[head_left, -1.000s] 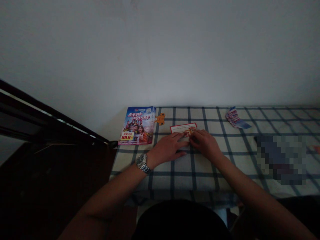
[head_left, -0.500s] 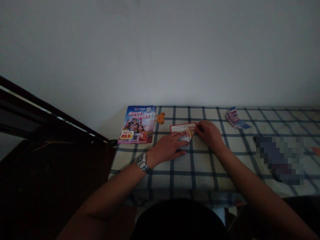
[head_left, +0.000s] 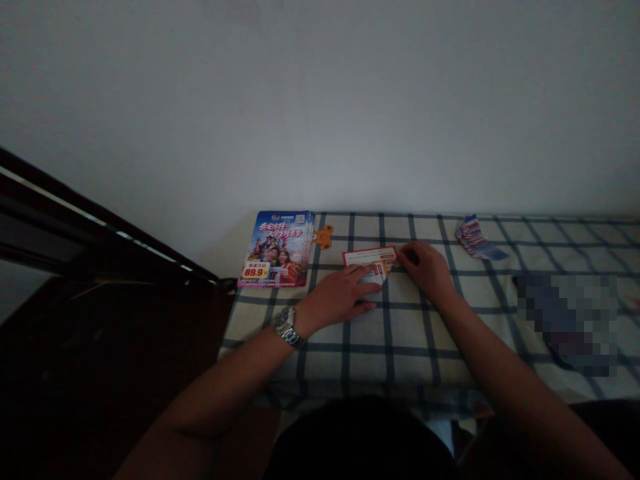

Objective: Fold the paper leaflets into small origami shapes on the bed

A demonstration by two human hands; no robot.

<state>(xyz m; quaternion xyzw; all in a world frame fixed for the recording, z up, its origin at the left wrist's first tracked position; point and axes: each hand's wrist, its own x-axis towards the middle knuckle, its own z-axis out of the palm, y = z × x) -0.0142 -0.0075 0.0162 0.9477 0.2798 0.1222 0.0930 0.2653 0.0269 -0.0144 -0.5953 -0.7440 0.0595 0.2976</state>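
A small red-edged paper leaflet (head_left: 363,256), partly folded, lies on the checked cloth in front of me. My left hand (head_left: 343,295), with a metal watch on its wrist, rests flat across the leaflet's lower left part, fingers stretched and a little apart. At the leaflet's right corner my right hand (head_left: 428,270) has its thumb and fingers pinched together on the paper's edge. The fingers cover part of that corner. A folded flap with red and white print (head_left: 377,271) shows between the two hands.
A stack of colourful flyers (head_left: 276,250) lies to the left, beside an orange bear-shaped piece (head_left: 323,237). A pleated paper strip (head_left: 479,240) is at the back right. Nearer, a blurred-out dark flat object (head_left: 567,327) lies on the checked tablecloth (head_left: 365,360). A wall (head_left: 350,120) stands behind.
The view has shifted slightly, so everything sits a little further right. My right hand has slid slightly outward along the leaflet's corner. My left hand stays pressed on the paper.
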